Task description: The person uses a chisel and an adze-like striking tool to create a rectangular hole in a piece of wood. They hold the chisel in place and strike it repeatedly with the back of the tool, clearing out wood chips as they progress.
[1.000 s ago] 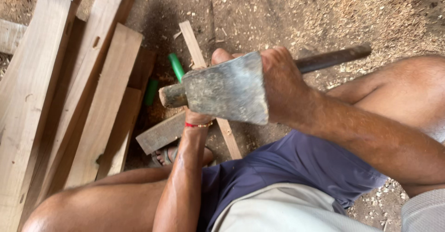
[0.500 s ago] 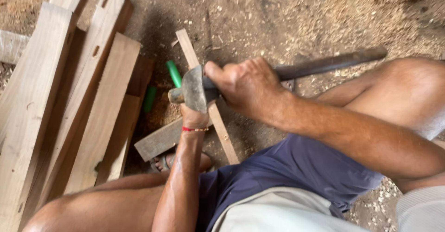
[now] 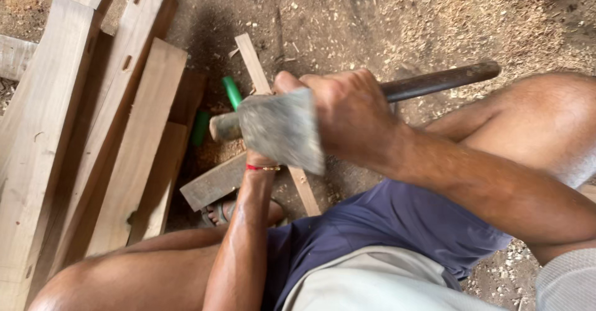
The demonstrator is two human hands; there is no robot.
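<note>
Right hand (image 3: 354, 115) grips hatchet (image 3: 282, 128) high on its dark handle, blade raised directly above narrow wood strip (image 3: 254, 69) running away from the person; left hand, hidden behind blade, grip unclear.

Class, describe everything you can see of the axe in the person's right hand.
The axe has a broad, dull grey metal head, slightly motion-blurred, on a dark rounded handle that runs up-right to about. The right hand grips the handle just behind the head, holding it above the thin wooden slat and over the left wrist.
</note>
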